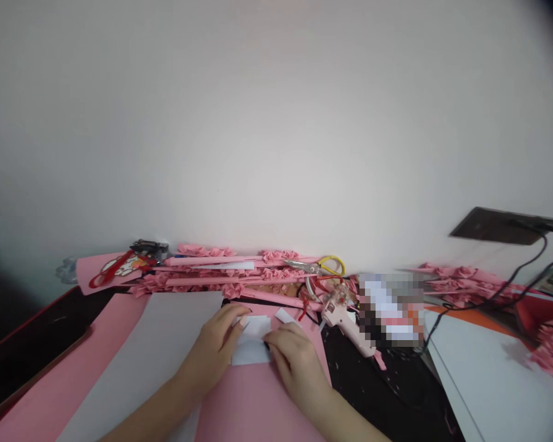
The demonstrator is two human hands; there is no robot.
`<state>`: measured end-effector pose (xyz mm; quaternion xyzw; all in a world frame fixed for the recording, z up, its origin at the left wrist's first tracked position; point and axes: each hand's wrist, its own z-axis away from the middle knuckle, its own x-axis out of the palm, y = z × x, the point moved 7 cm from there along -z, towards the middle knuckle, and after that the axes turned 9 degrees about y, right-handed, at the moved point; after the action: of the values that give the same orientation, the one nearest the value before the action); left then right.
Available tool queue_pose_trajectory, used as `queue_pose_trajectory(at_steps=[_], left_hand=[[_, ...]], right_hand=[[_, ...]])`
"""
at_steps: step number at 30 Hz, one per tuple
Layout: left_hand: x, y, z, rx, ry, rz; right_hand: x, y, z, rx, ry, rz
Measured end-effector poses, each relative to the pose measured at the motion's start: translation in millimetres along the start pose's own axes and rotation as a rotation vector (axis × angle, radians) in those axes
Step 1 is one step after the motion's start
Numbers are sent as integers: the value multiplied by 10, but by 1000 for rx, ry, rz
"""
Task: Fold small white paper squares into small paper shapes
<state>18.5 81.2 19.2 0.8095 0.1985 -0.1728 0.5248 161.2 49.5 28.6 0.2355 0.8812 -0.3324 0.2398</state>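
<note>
Between my hands a small white piece of paper lies on a pink sheet, with a crease across its middle. My left hand pinches its left edge between thumb and fingers. At the right edge my right hand has its fingertips closed on the same paper. Another white paper strip lies just behind my right hand, partly covered by it. To the left, a large white sheet rests on pink paper.
Pink paper flowers on rolled stems line the wall. Scissors with yellow handles lie on them. A pink glue gun sits to the right, near a cable running to a wall socket. White sheets lie at far right.
</note>
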Motion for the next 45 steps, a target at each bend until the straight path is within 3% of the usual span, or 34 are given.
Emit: queue_pose_trajectory(at_steps=[5, 7, 9, 13, 20, 27, 32, 36, 41, 45], left_hand=[[-160, 5, 10, -27, 162, -27], [-139, 3, 27, -76, 101, 10], [-54, 34, 53, -107, -38, 91], [77, 149, 107, -75, -238, 201], [96, 127, 105, -51, -207, 107], [180, 13, 144, -147, -239, 194], [225, 23, 161, -209, -289, 288], [254, 44, 173, -194, -338, 284], [310, -11, 226, -274, -354, 375], [289, -5, 233, -253, -294, 310]], right_hand=[[-189, 108, 33, 138, 163, -82], [-214, 113, 53, 140, 181, -111], [-207, 112, 71, 148, 171, -136], [-157, 49, 78, 123, 103, -190], [-116, -19, 45, 132, 0, -269], [-161, 140, 113, 339, 156, -182], [-66, 154, 155, 401, 36, -221], [-79, 198, 150, 432, 38, -216], [-124, 242, 134, 438, 104, -122], [-176, 154, 113, 314, 129, -5]])
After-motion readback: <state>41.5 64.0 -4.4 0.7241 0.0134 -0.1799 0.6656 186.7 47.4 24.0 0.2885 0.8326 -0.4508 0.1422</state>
